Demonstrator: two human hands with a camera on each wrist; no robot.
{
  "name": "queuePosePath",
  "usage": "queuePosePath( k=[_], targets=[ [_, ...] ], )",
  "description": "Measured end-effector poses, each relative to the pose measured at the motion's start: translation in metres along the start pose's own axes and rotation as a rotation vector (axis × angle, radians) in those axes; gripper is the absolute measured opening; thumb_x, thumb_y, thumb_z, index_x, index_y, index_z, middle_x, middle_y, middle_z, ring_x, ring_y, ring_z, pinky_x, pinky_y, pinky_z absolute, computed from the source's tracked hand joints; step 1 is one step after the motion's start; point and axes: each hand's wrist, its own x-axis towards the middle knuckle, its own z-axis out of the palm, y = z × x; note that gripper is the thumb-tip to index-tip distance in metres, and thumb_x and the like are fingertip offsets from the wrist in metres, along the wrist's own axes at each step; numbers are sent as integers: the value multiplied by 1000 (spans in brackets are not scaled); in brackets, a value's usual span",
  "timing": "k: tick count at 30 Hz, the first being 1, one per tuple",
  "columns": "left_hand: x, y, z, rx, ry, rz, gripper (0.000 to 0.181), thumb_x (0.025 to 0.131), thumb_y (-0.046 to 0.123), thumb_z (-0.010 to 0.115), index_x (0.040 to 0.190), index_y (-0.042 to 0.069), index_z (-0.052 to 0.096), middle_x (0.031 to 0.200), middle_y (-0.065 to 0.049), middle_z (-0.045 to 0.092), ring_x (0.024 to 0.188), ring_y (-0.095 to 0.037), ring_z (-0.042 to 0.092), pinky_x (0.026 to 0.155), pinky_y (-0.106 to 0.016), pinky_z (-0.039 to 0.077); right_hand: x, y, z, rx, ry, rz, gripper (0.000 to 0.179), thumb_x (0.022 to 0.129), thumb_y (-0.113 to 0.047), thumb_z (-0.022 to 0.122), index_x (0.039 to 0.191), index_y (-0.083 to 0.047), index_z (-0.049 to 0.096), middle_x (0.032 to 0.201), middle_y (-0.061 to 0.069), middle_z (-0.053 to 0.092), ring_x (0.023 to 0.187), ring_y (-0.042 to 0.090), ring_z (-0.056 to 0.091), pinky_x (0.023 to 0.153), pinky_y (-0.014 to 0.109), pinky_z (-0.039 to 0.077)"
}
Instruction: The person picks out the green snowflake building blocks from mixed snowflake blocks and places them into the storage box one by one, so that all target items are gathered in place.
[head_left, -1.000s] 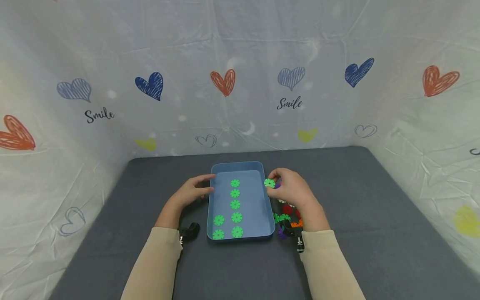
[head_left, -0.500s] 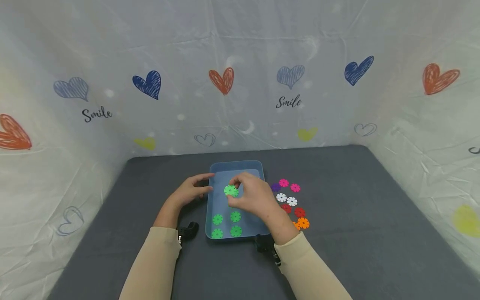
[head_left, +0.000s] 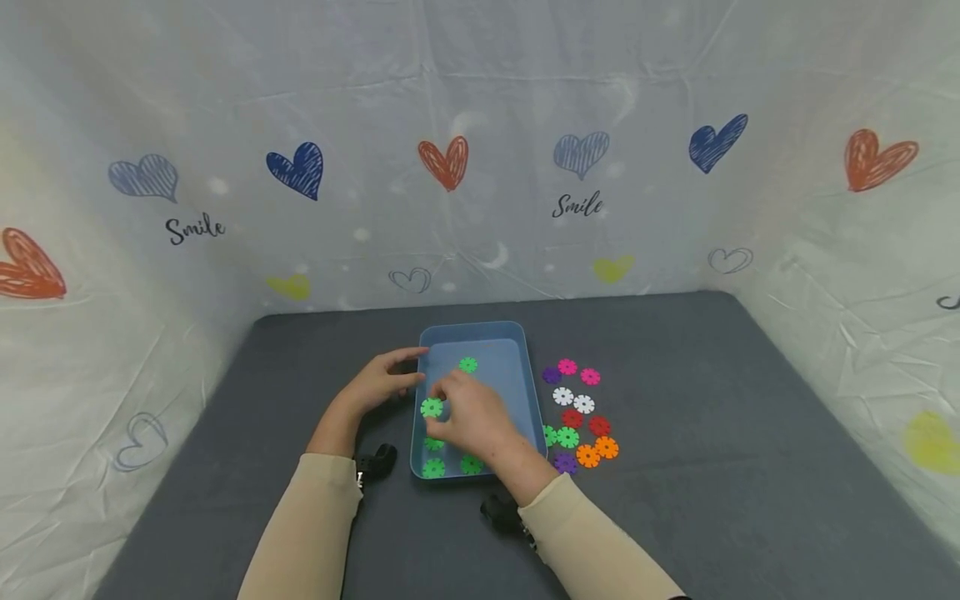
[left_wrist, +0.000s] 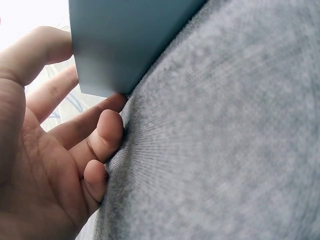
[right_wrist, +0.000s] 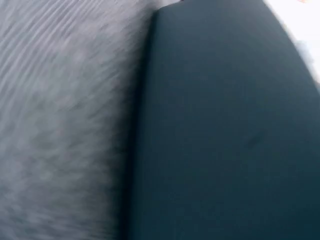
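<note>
In the head view, my right hand pinches a green notched plastic disc between thumb and fingers, above the left side of the blue tray. Several like discs lie in the tray, among them one green disc near the far end and another green disc at the near left corner. The right hand covers part of the middle column. My left hand touches the tray's left side; in the left wrist view its thumb and fingertips rest against the tray's outer wall, other fingers loosely bent on the cloth.
Right of the tray lie loose notched discs in pink, white, red, orange, green and purple. Grey cloth covers the table. A printed white curtain stands behind it.
My right hand has carried the green disc from the tray's right edge leftward across the tray, then nearer to me over the left column. The left hand stays at the tray's left side.
</note>
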Motion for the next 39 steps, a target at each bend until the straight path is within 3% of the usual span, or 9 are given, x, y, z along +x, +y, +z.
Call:
queuePosePath(
  k=[5,12,19,24,31,39],
  targets=[
    [2,-5,1,15,6,-9,58,97,25,73,150,14,54,142,-19,53,72,-24,56,69,-39,47,1,5,7,-48,-19,-2,29,90,-29,77,114,-13,74,108,-2,61,88,11,61,76,30,53],
    [3,-5,0,2,12,-6,58,96,23,73,150,13,54,143,-20,53,71,-24,56,68,-39,47,3,7,11,-131,-19,10,27,94,-30,75,117,-17,73,110,-3,65,90,11,63,75,32,54],
    [4,-7,1,4,11,-3,58,96,25,74,150,13,54,144,-20,52,72,-24,56,69,-39,47,5,13,17,-158,-38,22,17,95,-31,77,105,-18,74,100,-5,68,85,10,63,74,33,53],
    [3,-8,1,-1,12,4,59,96,25,74,150,13,54,144,-20,52,72,-24,56,69,-39,47,5,15,20,-156,-49,25,15,95,-30,77,105,-18,76,102,-5,71,91,12,65,78,35,54],
    [6,-9,2,-14,8,9,58,97,24,74,150,13,55,147,-20,50,73,-25,56,70,-40,47,5,17,15,-72,-59,13,25,97,-26,75,120,-15,74,117,0,72,110,19,66,92,39,53],
    [7,-12,1,0,9,-9,60,99,20,71,152,7,50,148,-23,48,77,-32,57,71,-44,47,4,22,-22,164,-65,56,28,99,-22,71,123,-9,71,123,6,69,118,28,64,97,46,50]
  ],
)
